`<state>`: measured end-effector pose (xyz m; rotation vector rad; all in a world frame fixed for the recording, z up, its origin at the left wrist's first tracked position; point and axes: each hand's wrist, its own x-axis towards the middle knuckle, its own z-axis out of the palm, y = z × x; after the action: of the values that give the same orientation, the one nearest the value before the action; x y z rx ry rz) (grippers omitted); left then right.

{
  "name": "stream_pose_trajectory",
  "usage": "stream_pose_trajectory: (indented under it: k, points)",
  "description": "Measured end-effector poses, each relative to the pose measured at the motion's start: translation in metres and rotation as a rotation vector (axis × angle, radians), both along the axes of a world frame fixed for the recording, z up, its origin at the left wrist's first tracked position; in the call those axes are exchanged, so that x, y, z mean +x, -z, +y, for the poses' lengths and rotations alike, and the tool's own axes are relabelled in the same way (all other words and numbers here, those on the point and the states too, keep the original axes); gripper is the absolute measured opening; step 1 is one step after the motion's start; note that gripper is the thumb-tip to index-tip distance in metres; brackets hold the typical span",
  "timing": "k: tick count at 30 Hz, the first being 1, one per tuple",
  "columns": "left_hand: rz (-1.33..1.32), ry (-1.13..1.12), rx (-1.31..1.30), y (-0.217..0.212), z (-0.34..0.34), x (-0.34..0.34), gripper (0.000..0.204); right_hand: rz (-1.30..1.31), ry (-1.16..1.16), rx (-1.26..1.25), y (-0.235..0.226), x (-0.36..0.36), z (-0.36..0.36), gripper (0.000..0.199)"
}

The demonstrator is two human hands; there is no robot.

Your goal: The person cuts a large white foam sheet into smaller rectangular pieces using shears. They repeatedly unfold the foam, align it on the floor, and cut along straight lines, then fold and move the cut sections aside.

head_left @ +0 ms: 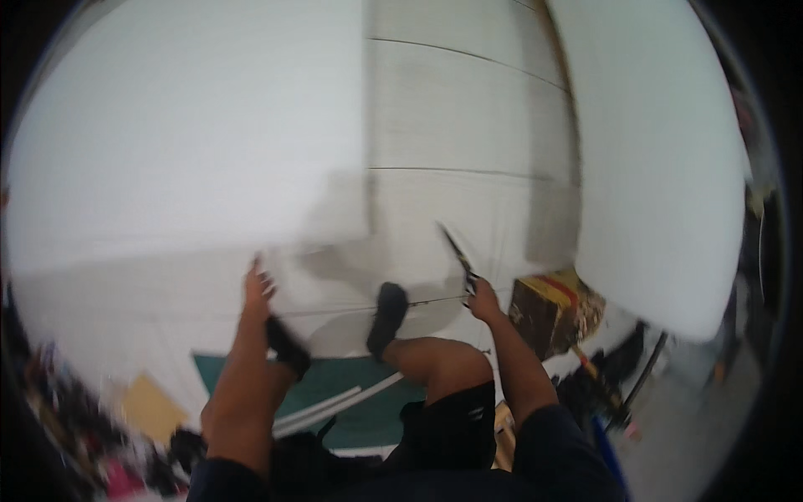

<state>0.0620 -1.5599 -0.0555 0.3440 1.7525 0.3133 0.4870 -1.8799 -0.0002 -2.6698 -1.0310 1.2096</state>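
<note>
A large white sheet, smooth and foam-like (pixel 192 125), lies flat at the upper left, its near edge and right edge straight. My left hand (pixel 259 284) is at the near edge of this sheet, fingers apart and a fingertip by the border; whether it touches is blurred. In my right hand (pixel 481 299) is a pair of scissors (pixel 454 244) with dark blades, gripped by the handles. The blades point up and left over the pale surface, apart from the sheet.
A thick white roll (pixel 661 159) stands along the right. Below it sits a brown box (pixel 548 314) with yellow and red tape. Near my legs lie a green mat (pixel 347 422) and white strips (pixel 335 406). Clutter (pixel 100 443) lines the lower left. My socked feet rest on the pale surface.
</note>
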Motion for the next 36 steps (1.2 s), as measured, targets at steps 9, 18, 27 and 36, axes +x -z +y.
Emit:
stream_pose_trajectory:
  k: [9, 18, 27, 36]
  points:
    - [-0.137, -0.346, 0.255, 0.096, 0.036, 0.036, 0.071, -0.136, -0.009, -0.147, 0.106, 0.012, 0.013, 0.028]
    - [-0.311, -0.603, 0.497, 0.088, 0.039, 0.056, 0.075, 0.268, 0.164, 0.418, 0.130, -0.040, 0.247, 0.064]
    - [-0.565, -0.649, 0.421, 0.087, 0.026, 0.061, 0.060, 0.573, 0.500, 0.437, 0.137, -0.102, 0.285, 0.085]
    - [-0.101, -0.622, 0.337, 0.067, 0.032, 0.089, 0.074, 0.377, 0.360, 0.549, 0.118, -0.092, 0.280, 0.080]
